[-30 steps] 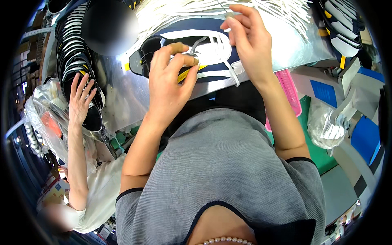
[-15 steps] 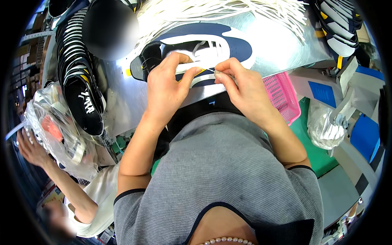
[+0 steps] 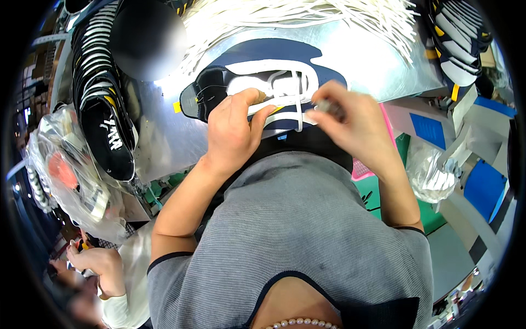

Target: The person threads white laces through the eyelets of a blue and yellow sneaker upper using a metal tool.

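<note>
Two hands work at the near edge of a shiny metal table [image 3: 372, 60], hemmed by stacked shoe uppers [image 3: 101, 109] on the left. Left hand [image 3: 233, 131] pinches the flat navy-and-white shoe upper [image 3: 263, 60] lying there; right hand [image 3: 356, 123] has its fingers closed on a white lace [image 3: 297, 104].

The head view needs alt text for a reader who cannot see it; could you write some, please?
A person's left hand presses a navy and white shoe upper on a silver table while the right hand pulls a white lace. Loose white laces lie behind; stacked uppers sit left.
</note>
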The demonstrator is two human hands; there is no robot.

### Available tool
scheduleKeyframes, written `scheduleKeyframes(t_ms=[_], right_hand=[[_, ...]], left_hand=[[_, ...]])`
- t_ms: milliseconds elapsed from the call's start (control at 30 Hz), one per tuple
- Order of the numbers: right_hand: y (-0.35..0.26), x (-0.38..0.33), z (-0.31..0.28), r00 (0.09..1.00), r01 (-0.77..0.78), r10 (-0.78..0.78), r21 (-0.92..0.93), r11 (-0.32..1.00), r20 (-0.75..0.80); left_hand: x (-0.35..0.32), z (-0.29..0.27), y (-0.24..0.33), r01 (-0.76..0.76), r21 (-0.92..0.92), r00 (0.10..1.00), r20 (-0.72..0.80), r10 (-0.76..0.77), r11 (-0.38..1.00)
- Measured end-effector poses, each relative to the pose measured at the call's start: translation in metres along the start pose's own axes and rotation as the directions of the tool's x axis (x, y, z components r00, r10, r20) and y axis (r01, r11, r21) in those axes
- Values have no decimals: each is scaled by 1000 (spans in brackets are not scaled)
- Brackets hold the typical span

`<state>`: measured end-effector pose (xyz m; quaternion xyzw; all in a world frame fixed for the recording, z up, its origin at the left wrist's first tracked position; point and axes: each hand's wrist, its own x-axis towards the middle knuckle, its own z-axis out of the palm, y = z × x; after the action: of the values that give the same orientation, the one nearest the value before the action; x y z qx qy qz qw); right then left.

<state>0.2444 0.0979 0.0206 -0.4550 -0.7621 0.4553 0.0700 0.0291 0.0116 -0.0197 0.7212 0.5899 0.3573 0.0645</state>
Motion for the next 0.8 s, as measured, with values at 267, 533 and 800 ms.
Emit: scheduleKeyframes(t_ms=[267,533,800], right_hand=[[-10,47,20,922,385,-385,-182,905,37],[-10,45,19,953,302,-251,439,846,-171],[-8,59,17,976,219,-157,654,724,-154]], left_hand=[[-6,-3,-4,-199,-25,980,6,200,980],[0,-6,-4,-211,-103,976,26,214,972],[8,-19,10,367,-291,923,232,-307,884]])
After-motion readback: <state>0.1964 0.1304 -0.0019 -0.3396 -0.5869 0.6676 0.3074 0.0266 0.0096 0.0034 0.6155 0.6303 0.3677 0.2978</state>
